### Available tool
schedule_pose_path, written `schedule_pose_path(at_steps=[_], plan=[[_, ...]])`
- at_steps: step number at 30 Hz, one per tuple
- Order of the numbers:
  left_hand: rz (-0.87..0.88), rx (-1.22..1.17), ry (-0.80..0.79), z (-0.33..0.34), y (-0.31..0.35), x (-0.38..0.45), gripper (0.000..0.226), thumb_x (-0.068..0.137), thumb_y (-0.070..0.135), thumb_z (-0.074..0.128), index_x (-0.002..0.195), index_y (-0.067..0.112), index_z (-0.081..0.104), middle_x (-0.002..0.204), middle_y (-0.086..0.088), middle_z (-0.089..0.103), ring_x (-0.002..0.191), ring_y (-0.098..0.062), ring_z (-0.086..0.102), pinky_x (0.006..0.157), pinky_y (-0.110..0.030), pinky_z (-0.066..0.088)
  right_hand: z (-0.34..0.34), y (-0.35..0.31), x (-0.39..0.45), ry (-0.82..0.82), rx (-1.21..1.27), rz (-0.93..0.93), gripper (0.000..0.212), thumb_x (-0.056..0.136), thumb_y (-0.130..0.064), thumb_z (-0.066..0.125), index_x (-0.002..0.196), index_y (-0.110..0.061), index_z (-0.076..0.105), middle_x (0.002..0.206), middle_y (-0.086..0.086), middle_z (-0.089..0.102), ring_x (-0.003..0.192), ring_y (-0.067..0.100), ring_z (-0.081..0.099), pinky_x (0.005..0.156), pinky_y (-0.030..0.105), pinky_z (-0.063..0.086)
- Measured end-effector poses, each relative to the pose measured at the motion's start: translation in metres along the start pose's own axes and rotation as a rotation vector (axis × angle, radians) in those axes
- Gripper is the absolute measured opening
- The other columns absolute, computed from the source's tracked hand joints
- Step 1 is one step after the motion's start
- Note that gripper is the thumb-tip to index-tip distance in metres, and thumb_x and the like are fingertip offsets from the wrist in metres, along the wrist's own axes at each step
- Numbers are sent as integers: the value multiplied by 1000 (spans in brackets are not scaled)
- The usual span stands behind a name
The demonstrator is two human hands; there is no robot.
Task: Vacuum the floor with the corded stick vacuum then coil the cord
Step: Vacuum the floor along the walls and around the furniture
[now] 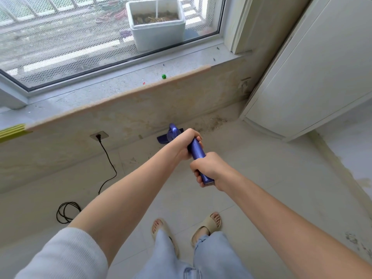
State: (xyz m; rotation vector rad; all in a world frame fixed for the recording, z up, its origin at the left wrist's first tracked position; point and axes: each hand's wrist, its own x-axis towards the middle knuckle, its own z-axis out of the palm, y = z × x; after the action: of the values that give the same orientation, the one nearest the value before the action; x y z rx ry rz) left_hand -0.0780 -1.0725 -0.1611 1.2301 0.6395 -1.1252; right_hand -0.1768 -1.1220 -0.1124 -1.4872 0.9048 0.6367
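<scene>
I hold a blue stick vacuum by its handle (196,150) with both hands. My left hand (188,140) grips the upper part, my right hand (207,168) grips the lower end nearest me. The vacuum's blue floor head (163,138) rests on the pale tiled floor by the wall under the window; the body between is mostly hidden by my hands. A black cord (109,164) runs from a wall socket (98,135) down to the floor and lies in loose loops (67,212) at the left. A patch of dirt (215,122) lies just right of the floor head.
A stone window sill (120,93) juts out above the wall, with small bits and a green bead (164,76) on it. A white cabinet (314,73) stands at the right. My feet in beige slippers (209,224) are on the tiles below my hands.
</scene>
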Motion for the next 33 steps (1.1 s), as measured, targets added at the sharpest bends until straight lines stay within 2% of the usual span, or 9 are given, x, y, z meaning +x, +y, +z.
schedule_pose_path(at_steps=[3,12,16,21,27,33], plan=[[6,23,21,-3,4,0,25,89,1,42,66,13,39,38,5,40,29,-7,39,44,-15,36,6,-3,3,2,-4,-3,13,82,4,46,75,-6,48,58,7,47,43,16,43,36,17,38],[-1,2,18,-6,-1,3,27,88,1,40,64,13,38,38,5,39,29,-8,38,40,-14,36,4,-1,1,-2,-42,23,11,83,3,46,84,-7,50,62,6,48,44,14,44,36,16,38],[8,-21,-3,-6,1,3,25,89,1,41,67,13,40,41,5,40,30,-7,39,40,-13,36,1,-4,-1,-26,-49,4,12,82,3,46,76,-6,49,58,6,47,43,15,43,35,16,38],[9,-22,9,-8,-1,6,24,89,1,41,67,13,40,40,5,40,31,-7,38,42,-14,37,5,-1,5,-12,-68,-11,10,82,3,46,78,-6,49,58,7,48,43,16,44,36,18,38],[-1,-36,19,6,-20,9,24,87,-1,36,67,13,36,40,3,38,33,-8,37,39,-13,37,-10,18,2,18,-117,18,13,83,2,47,92,-7,47,61,7,48,43,16,43,37,15,37],[-23,-12,-19,23,-17,4,27,87,0,38,64,13,38,42,3,40,43,-9,38,42,-17,38,-27,15,-8,6,-78,4,10,82,4,47,82,-6,48,59,7,48,41,15,43,35,17,37]])
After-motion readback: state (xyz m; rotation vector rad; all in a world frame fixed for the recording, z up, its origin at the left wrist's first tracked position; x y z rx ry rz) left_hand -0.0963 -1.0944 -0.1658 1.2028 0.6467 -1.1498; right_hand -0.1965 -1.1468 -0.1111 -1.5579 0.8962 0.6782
